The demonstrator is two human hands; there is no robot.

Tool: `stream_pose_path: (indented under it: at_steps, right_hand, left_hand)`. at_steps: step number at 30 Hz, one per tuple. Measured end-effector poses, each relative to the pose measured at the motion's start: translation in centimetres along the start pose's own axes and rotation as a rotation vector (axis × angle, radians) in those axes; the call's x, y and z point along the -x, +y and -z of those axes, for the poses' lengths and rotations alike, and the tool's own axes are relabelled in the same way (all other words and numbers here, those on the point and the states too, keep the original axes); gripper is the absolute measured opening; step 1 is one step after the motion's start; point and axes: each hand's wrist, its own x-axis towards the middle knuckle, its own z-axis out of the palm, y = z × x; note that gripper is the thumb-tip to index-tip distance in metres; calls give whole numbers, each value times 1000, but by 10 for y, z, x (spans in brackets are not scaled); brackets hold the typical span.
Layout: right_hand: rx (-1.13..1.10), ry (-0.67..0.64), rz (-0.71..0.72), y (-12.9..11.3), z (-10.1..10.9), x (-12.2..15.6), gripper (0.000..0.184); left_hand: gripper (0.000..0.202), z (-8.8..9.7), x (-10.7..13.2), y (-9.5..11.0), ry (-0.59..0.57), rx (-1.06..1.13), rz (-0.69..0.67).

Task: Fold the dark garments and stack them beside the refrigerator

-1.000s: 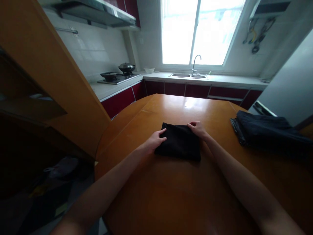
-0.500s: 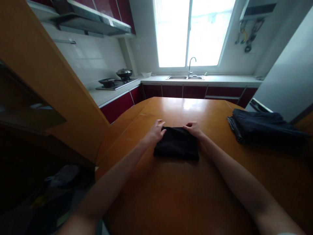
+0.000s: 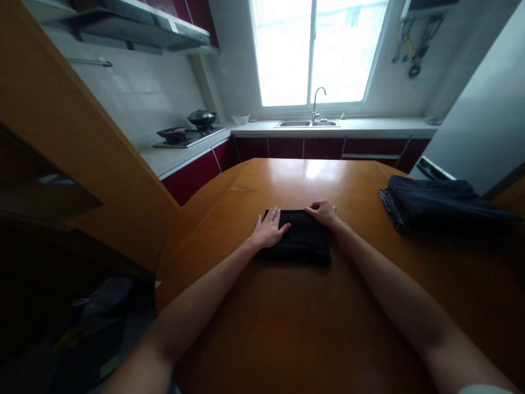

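Observation:
A black folded cloth, perhaps a garment (image 3: 303, 244), lies as a flat rectangle on the wooden table (image 3: 262, 317). My left hand (image 3: 268, 230) rests flat on its left part, fingers pointing to the far edge and thumb spread to the right. At the far right corner, my right hand (image 3: 324, 212) pinches the cloth's edge between thumb and fingers. The garment's exact kind cannot be made out from its folded shape.
A stack of folded dark blue clothes (image 3: 443, 205) lies on the table's right side. Beyond the table run a counter with a sink (image 3: 307, 124) and a stove (image 3: 188, 137) with pans. A wooden panel (image 3: 82, 126) stands at the left.
My left hand has moved from the cloth's far left corner onto its top and flattened out. My right hand keeps its pinch at the far right corner. The view has shifted slightly.

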Motion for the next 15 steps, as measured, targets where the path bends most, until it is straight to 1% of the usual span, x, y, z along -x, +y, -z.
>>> stream_pose_path:
  at_steps: [1,2,3,5,7,8,9,11,12,13,15]
  right_hand:
    - [22,28,4,-2,2,1,27]
    - [45,77,22,-4,5,3,26]
    - [66,140,58,-7,7,7,25]
    - [72,265,175,-16,12,20,22]
    - [38,318,318,-24,14,44,26]
    - [21,302,395,-26,13,59,29]
    - [15,259,472,-26,12,75,33]
    - [61,91,627,-20,11,109,45]
    - [100,4,667,-14,11,124,50]
    - [134,-57,680,-7,12,137,54]
    - [170,-116,648,9,17,154,57]
  left_hand:
    - [73,5,3,2,13,-8,-5]
    - [69,10,8,6,26,-13,-48]
    - [66,14,14,10,33,-12,-129]
    - [61,20,30,20,22,14,-352]
    - [59,22,49,27,-21,26,-548]
    - [60,20,57,29,-37,12,-607]
    - [59,17,64,28,-41,-13,-643]
    - [57,11,74,25,-29,-65,-678]
    - [56,8,77,22,-15,-82,-688]
    - [55,6,80,18,-1,-94,-693]
    - [54,5,84,13,6,-104,-695]
